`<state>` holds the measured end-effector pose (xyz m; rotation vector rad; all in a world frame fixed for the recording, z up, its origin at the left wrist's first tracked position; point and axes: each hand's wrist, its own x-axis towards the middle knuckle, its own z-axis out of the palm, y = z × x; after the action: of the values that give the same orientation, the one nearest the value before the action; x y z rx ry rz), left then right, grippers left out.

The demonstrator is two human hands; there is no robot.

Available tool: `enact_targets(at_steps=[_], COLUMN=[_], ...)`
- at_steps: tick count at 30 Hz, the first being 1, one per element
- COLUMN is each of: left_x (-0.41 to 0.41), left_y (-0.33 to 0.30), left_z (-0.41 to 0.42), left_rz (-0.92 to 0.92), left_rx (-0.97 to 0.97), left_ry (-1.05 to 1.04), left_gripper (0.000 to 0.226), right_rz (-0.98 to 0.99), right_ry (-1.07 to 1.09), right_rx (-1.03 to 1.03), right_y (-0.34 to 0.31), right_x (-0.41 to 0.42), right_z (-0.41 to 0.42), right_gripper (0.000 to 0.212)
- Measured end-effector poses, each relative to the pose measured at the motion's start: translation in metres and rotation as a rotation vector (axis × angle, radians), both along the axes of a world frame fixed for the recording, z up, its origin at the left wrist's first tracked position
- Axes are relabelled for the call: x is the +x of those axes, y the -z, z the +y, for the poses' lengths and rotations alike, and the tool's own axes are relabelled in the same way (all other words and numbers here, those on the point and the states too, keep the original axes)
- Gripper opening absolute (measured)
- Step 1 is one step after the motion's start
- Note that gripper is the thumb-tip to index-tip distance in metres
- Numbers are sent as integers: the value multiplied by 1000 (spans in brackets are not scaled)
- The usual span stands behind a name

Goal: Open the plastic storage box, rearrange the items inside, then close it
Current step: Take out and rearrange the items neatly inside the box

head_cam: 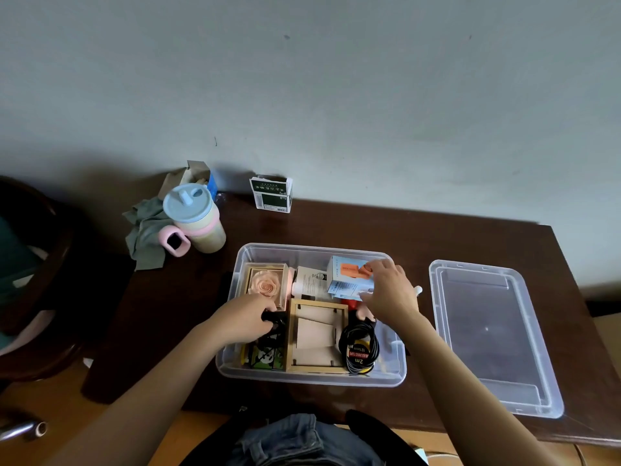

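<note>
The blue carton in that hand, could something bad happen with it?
Maybe. The right hand holds the blue carton above the packed storage box; if it ends up stacked too high, the lid may not close. Dropped, it could hit the rose case.

A home room: dark wooden desk point(369, 227) against a plain wall point(336, 79), lidded drinking cup point(195, 216), crumpled cloth point(146, 230).
</note>
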<state>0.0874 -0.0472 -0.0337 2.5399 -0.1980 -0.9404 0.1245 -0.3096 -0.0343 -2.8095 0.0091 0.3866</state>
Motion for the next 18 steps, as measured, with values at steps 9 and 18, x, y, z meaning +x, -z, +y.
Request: enact_targets(at_steps=[9, 18], left_x=[17, 68], left_y=[-16, 8], left_z=[-17, -87], left_rz=[-282, -45], left_rx=[178, -78], left_ry=[5, -223], left_gripper=[42, 68], right_rz=[-32, 81], right_ry=[573, 635], right_rx=[186, 126], right_y=[34, 86], right_x=[19, 11], right_z=[-75, -93], right_gripper=[30, 24])
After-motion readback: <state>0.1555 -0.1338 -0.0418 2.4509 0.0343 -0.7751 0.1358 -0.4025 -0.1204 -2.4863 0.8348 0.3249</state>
